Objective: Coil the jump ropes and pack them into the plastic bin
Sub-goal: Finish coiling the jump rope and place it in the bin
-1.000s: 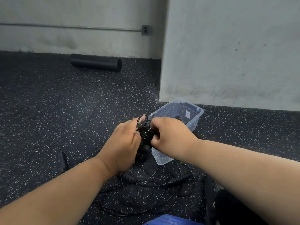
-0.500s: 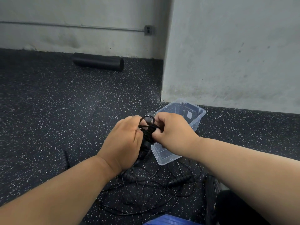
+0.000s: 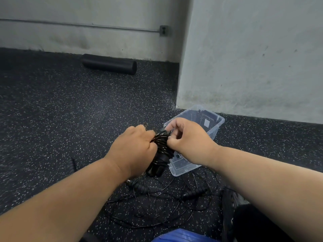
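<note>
plastic bin (image 3: 214, 131): contents unclear | both hands grip coiled jump rope (image 3: 161, 151)

We count one clear plastic bin (image 3: 214, 132), one coiled rope bundle (image 3: 161, 151), one foam roller (image 3: 109, 64), two hands.

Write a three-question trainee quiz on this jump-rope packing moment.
1. True or false: the left hand grips the coiled jump rope.
2. What does the right hand pinch? A) the bundle's top B) the foam roller C) the bin's rim
3. Fill in: loose ropes lie tangled on the ____, nearer the person than the plastic bin.

Key: 1 true; 2 A; 3 floor.
</note>
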A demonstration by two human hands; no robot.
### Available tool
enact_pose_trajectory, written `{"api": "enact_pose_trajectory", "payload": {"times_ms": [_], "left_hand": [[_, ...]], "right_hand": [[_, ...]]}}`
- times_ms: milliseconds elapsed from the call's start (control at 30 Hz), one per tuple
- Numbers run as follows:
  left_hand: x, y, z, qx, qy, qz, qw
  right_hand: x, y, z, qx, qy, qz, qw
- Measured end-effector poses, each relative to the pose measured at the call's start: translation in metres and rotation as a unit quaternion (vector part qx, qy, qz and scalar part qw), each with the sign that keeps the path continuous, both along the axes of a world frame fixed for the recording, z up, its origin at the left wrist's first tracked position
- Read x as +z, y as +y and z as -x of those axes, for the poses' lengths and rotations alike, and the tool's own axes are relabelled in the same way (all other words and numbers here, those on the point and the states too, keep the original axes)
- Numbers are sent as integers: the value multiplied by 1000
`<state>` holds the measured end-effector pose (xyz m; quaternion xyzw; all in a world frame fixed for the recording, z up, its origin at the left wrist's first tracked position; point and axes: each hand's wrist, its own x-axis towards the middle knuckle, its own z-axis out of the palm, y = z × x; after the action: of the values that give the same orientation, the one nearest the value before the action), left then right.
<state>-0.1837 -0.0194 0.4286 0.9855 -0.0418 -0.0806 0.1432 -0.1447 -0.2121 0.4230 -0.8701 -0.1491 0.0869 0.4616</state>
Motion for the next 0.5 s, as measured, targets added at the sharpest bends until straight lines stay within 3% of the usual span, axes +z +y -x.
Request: {"api": "enact_pose_trajectory", "payload": {"times_ms": [167, 500], "left_hand": [[1, -4, 3, -45, -36, -20, 998], [-13, 1, -5, -27, -124, 135, 983]], "right_hand": [[-1, -4, -7, 27, 48, -12, 998], [-6, -19, -20, 21, 117, -82, 989]]}}
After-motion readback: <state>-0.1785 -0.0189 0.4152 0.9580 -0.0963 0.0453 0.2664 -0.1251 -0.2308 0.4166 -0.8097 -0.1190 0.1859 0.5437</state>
